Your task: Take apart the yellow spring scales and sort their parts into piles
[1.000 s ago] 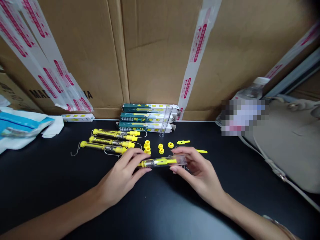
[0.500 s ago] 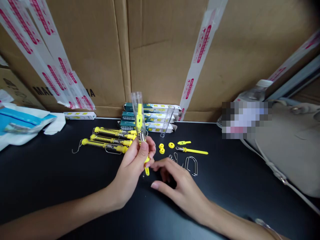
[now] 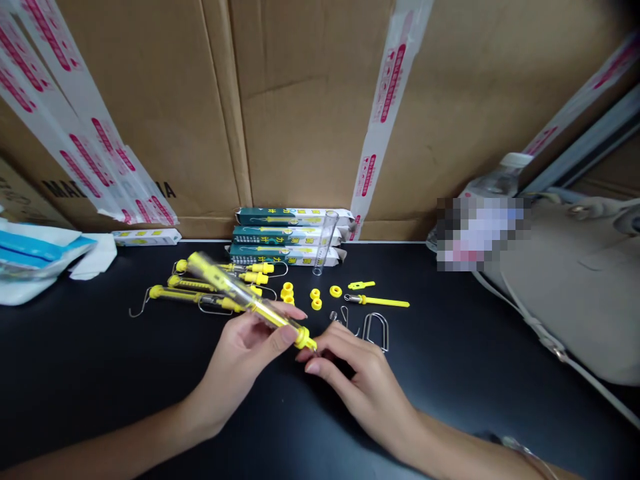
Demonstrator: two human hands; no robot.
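Note:
My left hand (image 3: 245, 347) is closed around a spring scale (image 3: 233, 287), a clear tube with yellow parts inside. The tube tilts, its far end up to the left and its yellow end cap low on the right. At that cap the fingers of my right hand (image 3: 357, 370) are pinched together, by a small bit of metal largely hidden by the fingertips. Close behind the right hand are bent wire hooks (image 3: 376, 332). Small yellow rings (image 3: 336, 291), a yellow tab (image 3: 361, 285) and a yellow strip with a spring (image 3: 385, 303) lie farther back.
Several spring scales (image 3: 187, 293) with wire hooks lie on the left of the black table (image 3: 125, 373). Behind them are printed boxes (image 3: 280, 255) and a clear tube (image 3: 326, 243), against a large cardboard box (image 3: 300, 120). A bottle (image 3: 500, 180) and a grey bag (image 3: 575, 287) stand at right.
My left hand has tipped the spring scale from near upright to leaning left. My right hand's fingers have closed at its lower end. Yellow pieces formerly hidden behind the left hand now show.

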